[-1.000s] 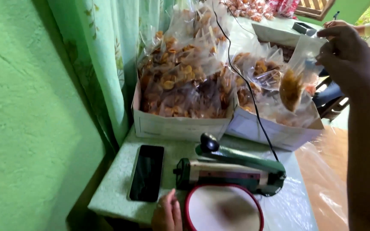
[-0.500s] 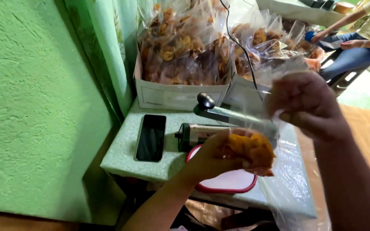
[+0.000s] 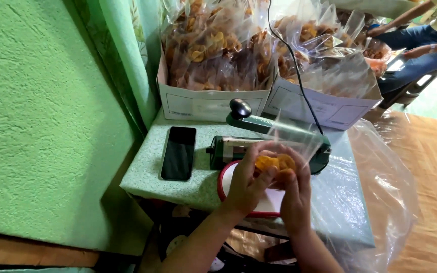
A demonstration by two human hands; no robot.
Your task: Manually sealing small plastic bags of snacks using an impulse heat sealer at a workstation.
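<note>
1. Your left hand (image 3: pixel 246 184) is curled around the near left side of a small clear bag of orange snacks (image 3: pixel 275 167), with the thumb and fingers closed on it from that side.
2. Your right hand (image 3: pixel 294 194) cups the same bag from below and from the right, with the fingers wrapped shut around the filled lower part. Both hands have a firm hold, and neither is spread open.
3. The bag sits between your hands, just in front of the green heat sealer (image 3: pixel 269 144) and above the round red-rimmed lid (image 3: pixel 228 174). Its empty clear top stands up towards the sealer's raised arm.
4. Judging by that loose, open-looking top, this bag is filled but not yet sealed. The sealer's arm, with its black knob (image 3: pixel 240 107), is up, and nothing lies under it.
5. Much packing looks done. Two white cardboard boxes (image 3: pixel 206 103) at the far edge of the speckled green table (image 3: pixel 147 184) are heaped with bags of the same snack.
6. What is left, as far as you can see here, is to close this bag and put it with the others.
7. A black phone (image 3: pixel 179 152) lies flat on the left of the table, well clear of your hands.
8. Another person's arm (image 3: pixel 405 15) shows at the far right, apart from your work.
</note>
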